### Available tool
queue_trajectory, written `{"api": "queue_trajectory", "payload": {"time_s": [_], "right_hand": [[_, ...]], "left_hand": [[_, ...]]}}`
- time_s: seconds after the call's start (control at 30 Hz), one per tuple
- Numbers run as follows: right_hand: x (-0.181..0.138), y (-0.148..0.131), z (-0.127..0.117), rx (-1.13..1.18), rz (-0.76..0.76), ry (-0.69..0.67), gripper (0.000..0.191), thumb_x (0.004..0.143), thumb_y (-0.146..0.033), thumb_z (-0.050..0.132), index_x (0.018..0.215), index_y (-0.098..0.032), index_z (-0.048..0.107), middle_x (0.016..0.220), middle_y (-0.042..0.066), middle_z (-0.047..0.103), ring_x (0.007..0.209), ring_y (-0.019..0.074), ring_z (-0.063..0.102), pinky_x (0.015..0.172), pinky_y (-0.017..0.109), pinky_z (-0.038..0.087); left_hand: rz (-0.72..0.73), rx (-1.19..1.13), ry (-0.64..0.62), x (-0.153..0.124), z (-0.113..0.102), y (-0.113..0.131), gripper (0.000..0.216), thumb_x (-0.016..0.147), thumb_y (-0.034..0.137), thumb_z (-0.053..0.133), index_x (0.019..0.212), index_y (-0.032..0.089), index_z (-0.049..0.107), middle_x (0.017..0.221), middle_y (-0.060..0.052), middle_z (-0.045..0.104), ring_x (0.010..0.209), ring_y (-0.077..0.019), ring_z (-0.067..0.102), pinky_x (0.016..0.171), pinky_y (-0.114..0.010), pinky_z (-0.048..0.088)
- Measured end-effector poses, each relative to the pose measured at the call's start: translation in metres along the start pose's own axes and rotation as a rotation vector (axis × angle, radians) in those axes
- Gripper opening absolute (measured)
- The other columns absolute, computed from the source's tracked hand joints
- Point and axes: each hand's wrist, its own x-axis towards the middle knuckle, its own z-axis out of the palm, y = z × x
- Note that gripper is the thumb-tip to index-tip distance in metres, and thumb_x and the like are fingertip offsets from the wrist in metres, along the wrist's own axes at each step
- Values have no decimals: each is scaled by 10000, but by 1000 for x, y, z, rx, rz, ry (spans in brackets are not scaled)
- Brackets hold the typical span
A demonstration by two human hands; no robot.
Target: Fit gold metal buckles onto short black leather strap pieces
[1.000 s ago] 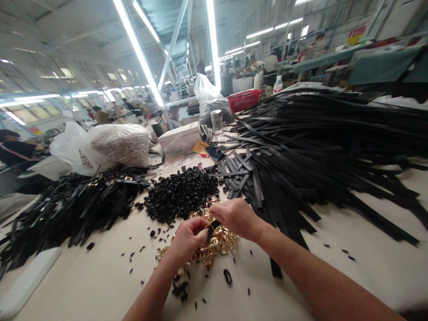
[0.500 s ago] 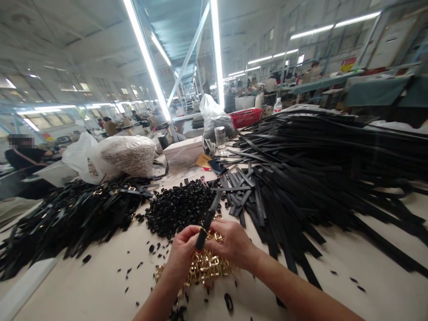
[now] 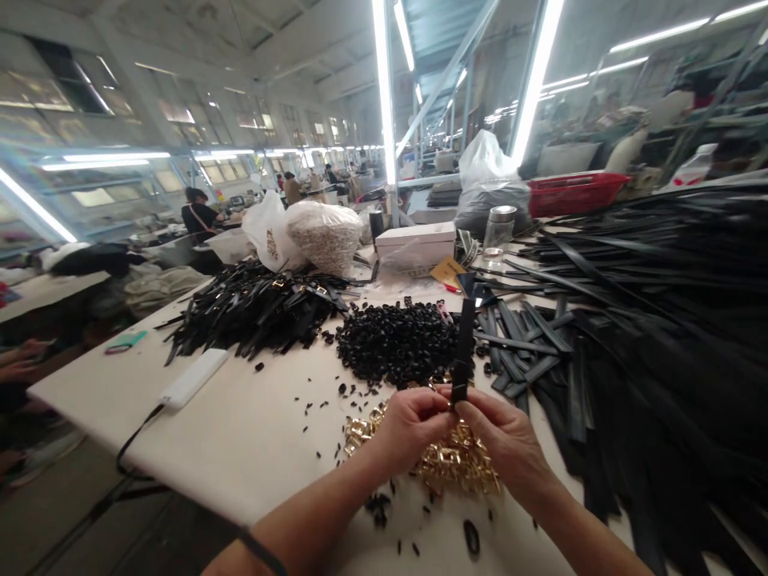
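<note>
A short black strap (image 3: 464,344) stands nearly upright between my hands. My right hand (image 3: 507,436) pinches its lower end, with the thumb across the front. From the other side my left hand (image 3: 411,424) closes its bent fingers at the same end. Whether a small fitting sits between the fingertips is hidden. Below and around both hands spreads a heap of gold metal buckles (image 3: 450,458). Just beyond them lies a mound of small black loops (image 3: 396,340).
Buckled black straps (image 3: 258,308) are piled at the left, long black strips (image 3: 672,320) at the right. Farther back are a white box (image 3: 416,242), a glass jar (image 3: 499,232) and a red basket (image 3: 576,194). A white power strip (image 3: 195,378) lies near the table's left edge.
The view has swung left, so the table's left edge and power strip now show. The strap has turned from a slant to nearly upright, and both hands still grip its lower end.
</note>
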Motion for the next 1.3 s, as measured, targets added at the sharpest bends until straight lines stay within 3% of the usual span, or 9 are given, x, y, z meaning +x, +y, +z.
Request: {"api": "queue_trajectory", "payload": {"time_s": [0.17,0.3,0.4,0.5,0.7,0.97,1.07,1.23,1.3], "right_hand": [[0,-6,-7,-41,9,42,343,802,-485,672,957,-189,750,929,88,738,893,256,680,842,344,540],[1,-6,-11,-91,-27,29,317,836,-477,635,909,-183,729,847,69,732,803,211,685,771,291,546],[1,-3,-11,-69,-31,-36,315,866,-476,596,859,-176,690,788,55,712,698,181,678,682,266,549],[1,3,-9,-95,-23,-57,322,891,-472,562,813,-174,657,740,45,694,641,161,663,628,246,532],[4,7,-11,-166,-25,-50,316,898,-469,548,816,-180,645,738,34,690,632,156,660,620,239,510],[4,6,-14,-253,-65,-25,333,909,-472,518,784,-188,639,703,21,674,602,147,636,605,238,482],[4,6,-12,-259,-63,-23,331,910,-469,515,783,-187,634,693,18,671,585,142,628,577,231,472],[3,2,-9,-271,-72,-39,320,910,-447,515,773,-182,631,668,12,664,577,134,625,552,217,461],[3,1,-10,-279,-78,-27,310,915,-431,511,779,-182,636,661,8,664,575,131,626,558,216,458]], "left_hand": [[-169,104,-100,4,-46,19,233,779,352,649,872,147,711,737,-32,662,621,-123,553,592,-235,437],[-142,561,56,4,-109,39,187,812,324,582,782,170,683,670,3,638,603,-123,547,583,-229,404],[-130,841,121,0,-144,36,198,816,327,561,743,186,681,691,7,655,617,-131,555,609,-241,395],[-188,950,54,-7,-159,17,147,783,308,592,775,200,690,776,-5,684,678,-154,593,645,-252,413],[-206,1016,41,-19,-157,-20,143,703,162,610,783,208,720,800,-23,681,740,-175,618,691,-259,441],[-243,1126,296,-17,-218,-11,221,732,171,533,863,167,711,851,-72,691,778,-224,627,745,-325,462],[-217,1162,323,-12,-214,-3,193,748,185,548,864,162,700,891,-87,672,806,-228,616,769,-338,447],[-119,1057,33,5,-146,-9,137,806,308,599,755,233,701,797,6,662,733,-138,602,696,-227,436],[-120,1043,3,12,-126,-15,118,789,289,621,730,218,694,764,0,644,707,-139,586,664,-234,419]]}}
